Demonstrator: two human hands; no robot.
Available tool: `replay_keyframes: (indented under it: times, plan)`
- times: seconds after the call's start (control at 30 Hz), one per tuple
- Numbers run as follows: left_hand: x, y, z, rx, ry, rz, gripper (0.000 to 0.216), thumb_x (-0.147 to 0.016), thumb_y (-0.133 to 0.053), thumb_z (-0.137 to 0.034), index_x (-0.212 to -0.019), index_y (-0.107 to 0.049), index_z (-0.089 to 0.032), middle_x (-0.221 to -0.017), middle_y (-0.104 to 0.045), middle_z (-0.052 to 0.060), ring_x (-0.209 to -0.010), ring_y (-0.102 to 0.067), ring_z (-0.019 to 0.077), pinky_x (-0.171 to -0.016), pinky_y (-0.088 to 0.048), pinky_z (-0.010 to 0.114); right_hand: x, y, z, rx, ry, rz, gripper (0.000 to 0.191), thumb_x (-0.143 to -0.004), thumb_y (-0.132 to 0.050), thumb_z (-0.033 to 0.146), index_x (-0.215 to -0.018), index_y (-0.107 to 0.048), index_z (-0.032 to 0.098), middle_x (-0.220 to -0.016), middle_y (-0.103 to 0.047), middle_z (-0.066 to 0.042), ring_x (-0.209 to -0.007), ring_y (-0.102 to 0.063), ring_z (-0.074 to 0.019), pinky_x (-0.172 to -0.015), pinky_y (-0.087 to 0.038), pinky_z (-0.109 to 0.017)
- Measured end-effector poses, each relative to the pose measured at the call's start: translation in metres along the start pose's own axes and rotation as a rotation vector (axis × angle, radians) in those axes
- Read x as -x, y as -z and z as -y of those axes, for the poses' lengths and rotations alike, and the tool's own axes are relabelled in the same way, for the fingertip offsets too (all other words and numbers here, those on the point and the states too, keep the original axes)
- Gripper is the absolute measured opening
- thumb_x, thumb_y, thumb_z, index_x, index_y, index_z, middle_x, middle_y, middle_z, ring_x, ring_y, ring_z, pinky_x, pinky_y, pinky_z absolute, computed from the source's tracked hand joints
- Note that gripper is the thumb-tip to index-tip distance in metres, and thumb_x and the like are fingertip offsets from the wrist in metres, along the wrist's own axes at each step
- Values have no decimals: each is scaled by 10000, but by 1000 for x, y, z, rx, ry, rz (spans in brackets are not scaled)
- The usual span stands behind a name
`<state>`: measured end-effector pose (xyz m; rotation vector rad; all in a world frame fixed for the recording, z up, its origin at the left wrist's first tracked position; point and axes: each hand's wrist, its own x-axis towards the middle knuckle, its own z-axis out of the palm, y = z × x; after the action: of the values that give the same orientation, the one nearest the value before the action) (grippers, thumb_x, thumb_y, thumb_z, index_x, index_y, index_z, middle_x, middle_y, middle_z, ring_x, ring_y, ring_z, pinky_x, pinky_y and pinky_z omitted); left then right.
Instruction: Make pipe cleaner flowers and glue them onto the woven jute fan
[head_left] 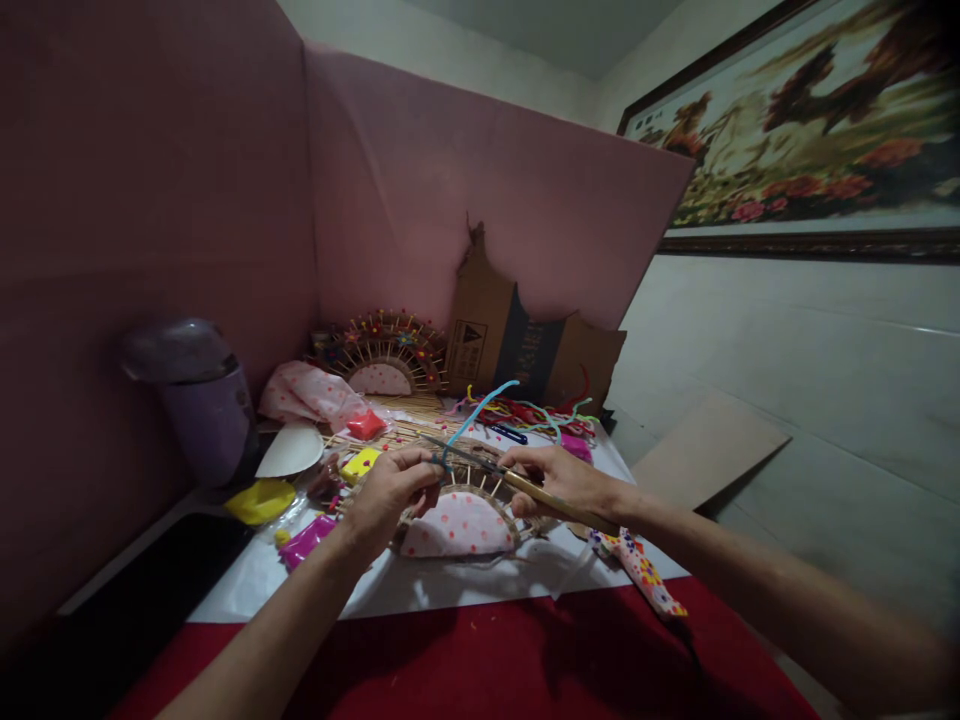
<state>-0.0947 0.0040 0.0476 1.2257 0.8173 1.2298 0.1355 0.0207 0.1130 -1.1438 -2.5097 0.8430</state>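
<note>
Between the thumb and fingers of my left hand (401, 490) is the lower end of a light-blue pipe cleaner (480, 408), whose free end points up and right. My right hand (559, 485) grips a pair of scissors (540, 490) with a long tan handle. Their dark blades point left and reach the pipe cleaner just beside my left fingertips; I cannot tell whether they touch it. Beneath both hands lies a half-round woven stick piece (459, 525) with a white, red-dotted centre, partly hidden by my hands.
A similar decorated half-round piece (382, 365) stands behind, beside torn cardboard (487, 350). Coloured pipe cleaners (547, 415) lie at the back right. A purple container (206, 410), yellow packet (360, 465), magenta packet (307, 540) and white dish (291, 450) are left; flowered cloth (641, 570) lies right.
</note>
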Motion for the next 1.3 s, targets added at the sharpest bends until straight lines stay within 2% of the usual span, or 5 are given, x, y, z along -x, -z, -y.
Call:
replay_keyframes:
  times: [0.5, 0.7, 0.83, 1.03, 1.3]
  plan:
    - [0, 1, 0, -84, -2, -45, 224, -715, -583, -203, -518, -490, -149, -417, -501, -35, -389, -356, 50, -427, -238, 202, -4, -11, -7, -81, 18, -115, 327, -679, -662, 464, -723, -614, 143, -604, -482, 31, -560, -419, -95, -502, -309, -207]
    - [-1, 1, 1, -59, -28, -77, 234, -740, -584, -244, -545, -496, -150, -421, -480, -43, -392, -328, 49, -413, -223, 194, -25, 25, -34, 414, -109, -362, 428, -681, -613, 565, -885, -635, 189, -737, -628, -22, -675, -553, -167, -559, -342, -232]
    - [-1, -1, -1, -44, -44, -105, 243, -736, -595, -257, -541, -500, -148, -438, -473, -40, -406, -341, 54, -408, -236, 189, -49, 48, -60, 708, -315, -311, 471, -694, -609, 532, -1018, -600, 191, -873, -666, -96, -772, -602, -246, -560, -332, -257]
    - [-3, -1, -6, 35, -20, -248, 234, -671, -631, -263, -516, -495, -150, -448, -471, -38, -395, -351, 57, -378, -233, 185, -82, 36, -89, 699, -303, -189, 563, -604, -679, 546, -1069, -582, 245, -996, -655, -75, -882, -600, -254, -604, -365, -254]
    - [-3, 1, -9, 43, 0, -303, 251, -643, -639, -286, -506, -478, -152, -444, -487, -29, -377, -362, 56, -355, -216, 176, -112, 23, -113, 665, -275, -172, 530, -675, -668, 355, -1158, -510, 206, -1095, -600, -96, -938, -569, -221, -693, -389, -256]
